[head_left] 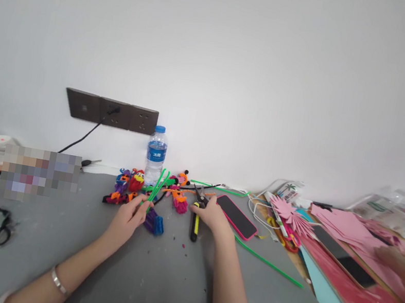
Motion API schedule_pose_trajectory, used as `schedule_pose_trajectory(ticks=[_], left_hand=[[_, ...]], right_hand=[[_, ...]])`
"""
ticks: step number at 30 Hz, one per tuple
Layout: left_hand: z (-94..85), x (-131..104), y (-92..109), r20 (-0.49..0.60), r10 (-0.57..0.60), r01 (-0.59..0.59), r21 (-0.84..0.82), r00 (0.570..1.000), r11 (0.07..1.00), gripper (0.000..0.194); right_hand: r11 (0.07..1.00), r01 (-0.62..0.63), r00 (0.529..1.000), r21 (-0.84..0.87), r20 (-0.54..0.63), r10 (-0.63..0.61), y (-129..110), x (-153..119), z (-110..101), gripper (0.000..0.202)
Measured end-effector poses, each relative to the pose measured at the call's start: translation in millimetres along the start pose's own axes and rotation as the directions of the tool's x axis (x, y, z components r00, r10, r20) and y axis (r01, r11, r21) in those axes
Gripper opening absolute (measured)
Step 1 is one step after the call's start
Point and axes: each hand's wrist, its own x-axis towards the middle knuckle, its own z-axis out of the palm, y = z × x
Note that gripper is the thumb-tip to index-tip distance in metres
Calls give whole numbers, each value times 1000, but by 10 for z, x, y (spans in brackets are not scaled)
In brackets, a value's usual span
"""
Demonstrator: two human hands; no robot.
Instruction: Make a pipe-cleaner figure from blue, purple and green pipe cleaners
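Observation:
Green pipe cleaners (158, 185) stand up at a slant from my left hand (133, 211), whose fingers are closed round their lower part. Pliers (195, 221) with yellow and black handles lie on the grey mat, jaws pointing away from me. My right hand (208, 212) is at the pliers, thumb and fingers around the pivot area; its fingertips are partly hidden. Behind my left hand lie colourful pipe-cleaner figures, among them a red one (136, 180) and an orange and pink one (180, 201). A blue and purple piece (155, 221) lies just right of that hand.
A water bottle (155, 156) stands by the wall. Right of the pliers are a pink-edged phone (237, 217), a long green pipe cleaner (269, 261), white cables and scissors (292, 238). Another person's hand (402, 265) is over pink paper (345, 228) at far right.

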Motion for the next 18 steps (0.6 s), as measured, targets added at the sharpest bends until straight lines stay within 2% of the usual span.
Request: schedule_pose_trajectory(ticks=[4, 6, 7, 9, 11, 13, 15, 16, 18], left_hand=[[12, 4, 12, -60, 35, -36, -9, 998, 999, 31], [8, 7, -14, -73, 45, -45, 8, 996, 999, 28], [5, 8, -32, -71, 48, -47, 15, 996, 999, 27], [-1, 6, -62, -59, 54, -53, 26, 997, 998, 26], [-5, 0, -73, -49, 61, -60, 24, 997, 998, 27], [-4, -8, -62, -42, 65, -65, 14, 997, 998, 27], [-1, -15, -37, -34, 67, -67, 7, 997, 998, 27], [1, -19, -24, -31, 66, -66, 6, 997, 998, 28], [2, -29, -3, -21, 66, -66, 3, 998, 998, 28]], right_hand=[[996, -14, 997, -87, -71, 7, -8, 3, 15, 66], [993, 18, 988, -115, -148, -35, -8, 21, 14, 54], [992, 66, 978, -104, -190, -85, -14, 31, 11, 49], [971, 240, 940, 4, -253, -231, -45, 39, 3, 38], [863, 458, 870, 216, -308, -385, -116, 16, -3, 32], [672, 585, 811, 453, -332, -482, -218, -46, 2, 33], [512, 576, 787, 638, -261, -560, -326, -136, 28, 39], [468, 541, 773, 699, -195, -603, -374, -185, 49, 42], [437, 466, 722, 769, -46, -690, -450, -277, 102, 43]])
